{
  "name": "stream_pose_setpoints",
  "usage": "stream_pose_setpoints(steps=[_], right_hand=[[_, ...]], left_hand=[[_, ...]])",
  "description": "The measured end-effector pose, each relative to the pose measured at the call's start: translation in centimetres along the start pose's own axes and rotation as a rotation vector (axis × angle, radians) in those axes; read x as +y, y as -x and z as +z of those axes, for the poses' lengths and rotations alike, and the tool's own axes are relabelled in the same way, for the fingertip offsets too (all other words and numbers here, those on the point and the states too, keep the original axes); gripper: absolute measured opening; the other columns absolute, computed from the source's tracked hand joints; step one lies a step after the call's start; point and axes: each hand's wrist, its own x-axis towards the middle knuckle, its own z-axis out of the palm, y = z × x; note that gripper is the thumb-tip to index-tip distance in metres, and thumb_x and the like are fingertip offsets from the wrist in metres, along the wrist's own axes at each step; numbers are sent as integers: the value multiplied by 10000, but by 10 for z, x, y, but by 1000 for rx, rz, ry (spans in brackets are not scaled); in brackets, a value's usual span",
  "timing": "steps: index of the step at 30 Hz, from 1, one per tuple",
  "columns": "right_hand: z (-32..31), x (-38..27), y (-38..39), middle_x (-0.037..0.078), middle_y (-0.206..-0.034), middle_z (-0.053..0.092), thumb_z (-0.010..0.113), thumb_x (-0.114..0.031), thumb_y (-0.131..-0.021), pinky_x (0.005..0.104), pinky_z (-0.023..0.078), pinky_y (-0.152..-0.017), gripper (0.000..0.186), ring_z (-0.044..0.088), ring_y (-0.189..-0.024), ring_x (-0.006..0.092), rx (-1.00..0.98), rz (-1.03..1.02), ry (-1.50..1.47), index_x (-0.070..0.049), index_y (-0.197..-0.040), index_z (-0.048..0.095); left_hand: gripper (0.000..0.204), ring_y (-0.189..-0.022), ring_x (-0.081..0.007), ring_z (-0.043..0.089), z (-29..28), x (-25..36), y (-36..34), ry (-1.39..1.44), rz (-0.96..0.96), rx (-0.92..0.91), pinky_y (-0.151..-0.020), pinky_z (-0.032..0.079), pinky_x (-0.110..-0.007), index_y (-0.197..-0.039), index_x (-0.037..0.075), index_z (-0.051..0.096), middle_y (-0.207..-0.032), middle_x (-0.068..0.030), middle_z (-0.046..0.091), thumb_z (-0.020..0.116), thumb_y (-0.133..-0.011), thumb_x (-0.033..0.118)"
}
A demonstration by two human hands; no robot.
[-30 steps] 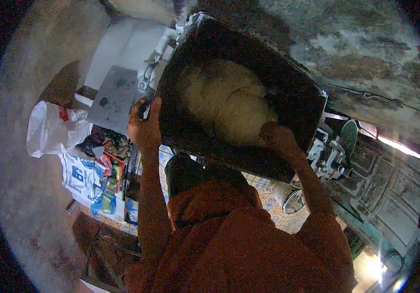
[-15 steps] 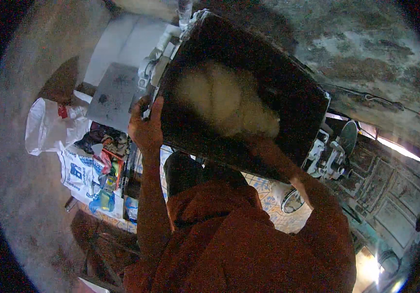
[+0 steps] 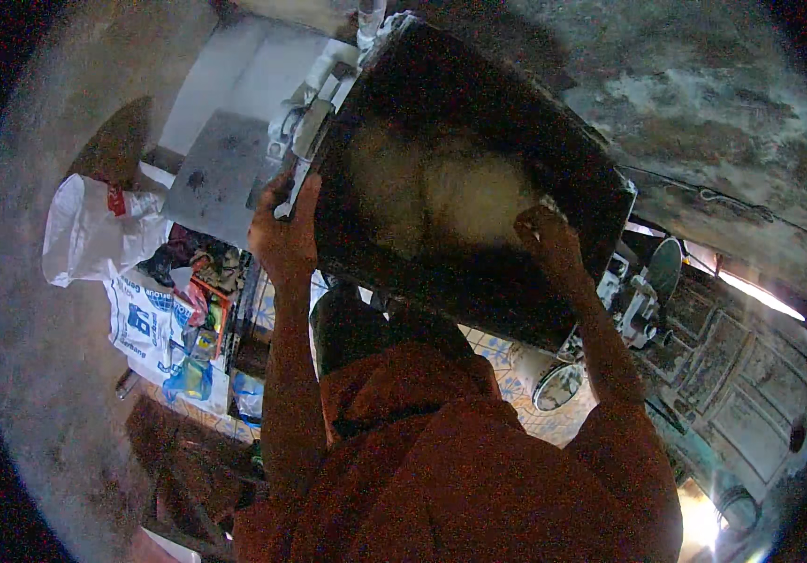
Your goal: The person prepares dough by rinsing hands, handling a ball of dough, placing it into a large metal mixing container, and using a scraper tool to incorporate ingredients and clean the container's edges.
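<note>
A big dark trough (image 3: pixel 479 84) stands before me, its inside deep in shadow. In it lies a pale mass like dough (image 3: pixel 479 197), smeared by motion. My left hand (image 3: pixel 286 235) is closed round the trough's left rim, beside a whitish metal bracket (image 3: pixel 283 131). Over the right part of the trough, just right of the pale mass, is my right hand (image 3: pixel 551 242). Its fingers are curled closed, with a small pale bit at their tips that is too dim to name.
Whitish machine parts (image 3: pixel 640 305) jut from the trough's right end. Left of it are a grey metal panel (image 3: pixel 216 178), a white sack (image 3: pixel 94 230) and a printed plastic bag (image 3: pixel 145 319). A round, pale-rimmed container (image 3: pixel 558 387) sits on the patterned floor (image 3: pixel 493 349).
My right hand has lifted out of the pale mass and moved to the right, its fingers now curled. The pale mass has changed shape. My left hand stays on the rim.
</note>
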Motion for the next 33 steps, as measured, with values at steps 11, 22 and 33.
stream_pose_setpoints(steps=[11,22,33], right_hand=[[89,12,54,233,-1334,521,503,-115,-912,525,434,-1024,474,512,-1226,416,-324,-499,51,-119,-1384,465],[112,-43,-8,196,-1286,561,555,-146,-857,541,439,-965,466,544,-1156,377,-288,-511,493,-123,-1321,517],[-2,-58,92,199,-1144,648,734,-297,-776,434,529,-864,537,609,-1090,370,-434,141,-59,-57,-1238,597]], left_hand=[[397,-937,-199,647,-6,6,4,-67,-46,-12,-851,506,-335,-1067,6,686,-1018,-99,706,796,-818,295],[427,-947,-301,683,-10,5,1,-51,49,42,-872,501,-379,-1035,33,715,-1009,-151,717,802,-786,368],[468,-988,-298,679,-10,20,7,-67,73,-9,-879,500,-392,-1085,42,705,-1064,-148,711,758,-815,420]])
